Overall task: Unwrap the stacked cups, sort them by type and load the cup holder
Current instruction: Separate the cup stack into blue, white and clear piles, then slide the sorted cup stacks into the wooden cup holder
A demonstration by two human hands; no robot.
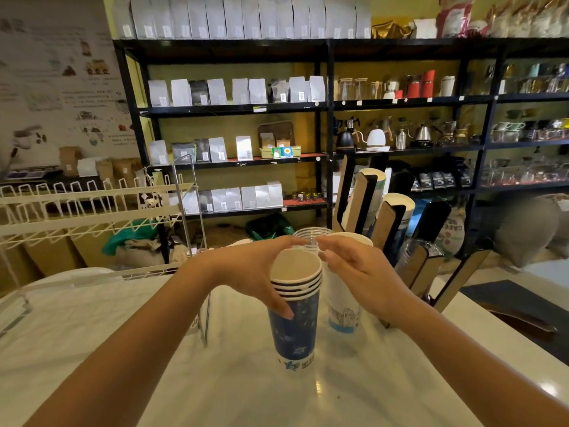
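A stack of dark blue paper cups (295, 318) stands upright on the white counter in the middle of the view. My left hand (261, 272) wraps around its upper rims from the left. Just right of it stands a white paper cup with blue print (341, 309), and my right hand (360, 272) rests against its top from the right. Behind both, a stack of clear plastic cups (311, 237) shows between my fingertips, which meet at its rim. The wooden cup holder (391, 223), with slanted slots, stands to the right and holds white and clear cups.
A white wire rack (92, 211) stands on the counter at the left, its metal leg (204, 318) close to the blue stack. Black shelves (329, 149) with bags and kettles fill the background. A dark tray (508, 303) lies at the right edge.
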